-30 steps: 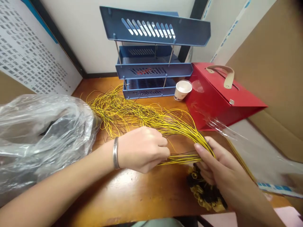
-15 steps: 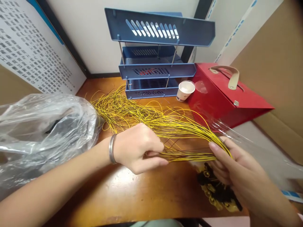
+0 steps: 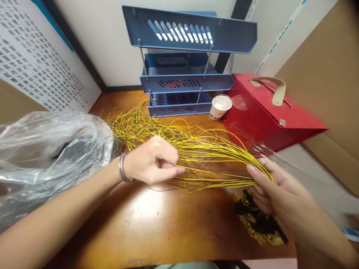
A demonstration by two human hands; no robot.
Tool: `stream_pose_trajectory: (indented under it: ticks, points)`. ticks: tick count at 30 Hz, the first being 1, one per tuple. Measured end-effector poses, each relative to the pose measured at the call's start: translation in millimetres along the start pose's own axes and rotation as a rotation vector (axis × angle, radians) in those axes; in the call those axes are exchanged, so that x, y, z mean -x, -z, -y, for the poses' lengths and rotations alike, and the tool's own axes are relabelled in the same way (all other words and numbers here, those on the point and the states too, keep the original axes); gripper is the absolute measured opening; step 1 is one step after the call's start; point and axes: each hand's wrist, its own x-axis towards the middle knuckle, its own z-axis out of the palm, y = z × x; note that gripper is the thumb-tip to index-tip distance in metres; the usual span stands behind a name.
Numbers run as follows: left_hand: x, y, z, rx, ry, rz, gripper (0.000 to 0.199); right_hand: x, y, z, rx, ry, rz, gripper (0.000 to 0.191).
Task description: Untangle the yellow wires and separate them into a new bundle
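A long bundle of thin yellow and black wires (image 3: 213, 147) stretches across the wooden table, tangled at its far left end. My right hand (image 3: 276, 190) is closed around the bundle near its right end, thumb on top. Between the thumb and curled fingers of my left hand (image 3: 153, 160), a few of these wires are pinched and drawn out leftward. More strands sag in a loose group below them. Under my right hand hangs or lies a cluster of black and brass-coloured pieces (image 3: 259, 220), partly hidden by the hand; their kind is unclear.
A blue tiered letter tray (image 3: 186, 84) stands at the back. Beside it are a paper cup (image 3: 220, 107) and a red box with a beige handle (image 3: 258, 116). Clear plastic bagging (image 3: 56, 157) bulges at the left. Cardboard (image 3: 322, 74) rises at the right.
My left hand has moved up and to the left, now pinching fewer wires. Strands that ran to it now hang loose below. My right hand keeps its hold almost in place.
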Motion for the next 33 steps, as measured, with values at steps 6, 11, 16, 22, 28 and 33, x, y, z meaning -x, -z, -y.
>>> stream_pose_trajectory:
  ticks: [6,11,16,22,28,33]
  points:
    - [0.7,-13.7,8.1,-0.652,0.119,-0.324,0.023,0.0,2.5,-2.2,0.031,0.018,-0.035,0.043]
    - [-9.5,-15.3,4.8,-0.08,0.361,-0.658,0.021,1.5,0.1,-3.1,0.001,0.027,-0.009,0.043]
    - [-15.7,-10.3,15.3,0.514,0.489,-0.526,0.041,-0.3,-1.7,-3.2,-0.022,0.041,0.008,0.045]
    - [-11.9,-0.5,14.9,-0.259,0.401,-0.646,0.039,-2.1,4.0,-10.0,0.081,0.043,-0.066,0.043]
    - [-20.1,1.6,13.8,0.114,0.47,-0.761,0.035,1.1,1.2,-6.8,0.041,0.032,-0.04,0.045]
    - [-24.2,3.5,11.4,0.451,0.548,-0.633,0.054,-2.6,2.5,-4.8,0.04,0.047,-0.051,0.043]
